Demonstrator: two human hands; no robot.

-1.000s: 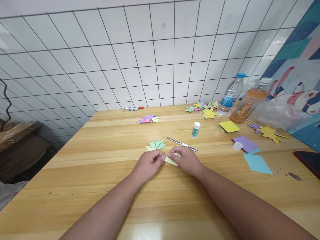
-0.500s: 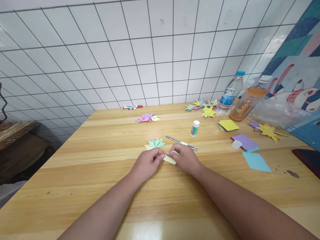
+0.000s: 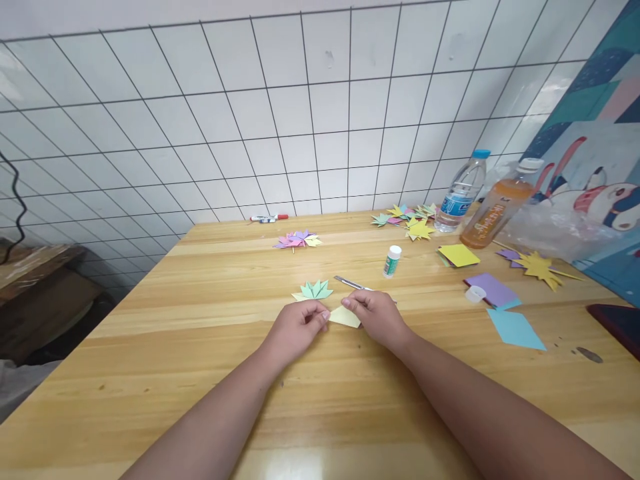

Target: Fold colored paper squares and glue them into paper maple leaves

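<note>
Between my two hands is a small folded piece of pale yellow paper (image 3: 345, 317), low over the wooden table. My left hand (image 3: 300, 327) pinches its left tip between thumb and forefinger. At the other end, my right hand (image 3: 379, 319) grips the paper with its thumb lying along the upper edge. Just beyond my left hand lies a folded paper leaf shape (image 3: 316, 290) in green and pale yellow, its near part covered by the hand. A slim utility knife (image 3: 350, 283) lies past my right hand, which hides its near end.
A glue stick (image 3: 392, 261) stands behind the right hand. Yellow paper squares (image 3: 459, 255), purple paper (image 3: 493, 289), a blue sheet (image 3: 517, 328) and a white cap (image 3: 475, 294) lie to the right. Bottles (image 3: 460, 193), folded paper leaves (image 3: 299, 240) and markers (image 3: 269, 218) are farther back.
My right hand has shifted slightly right along the pale yellow paper, so more of it shows between the hands. The left hand keeps its pinch. The view has tilted a little.
</note>
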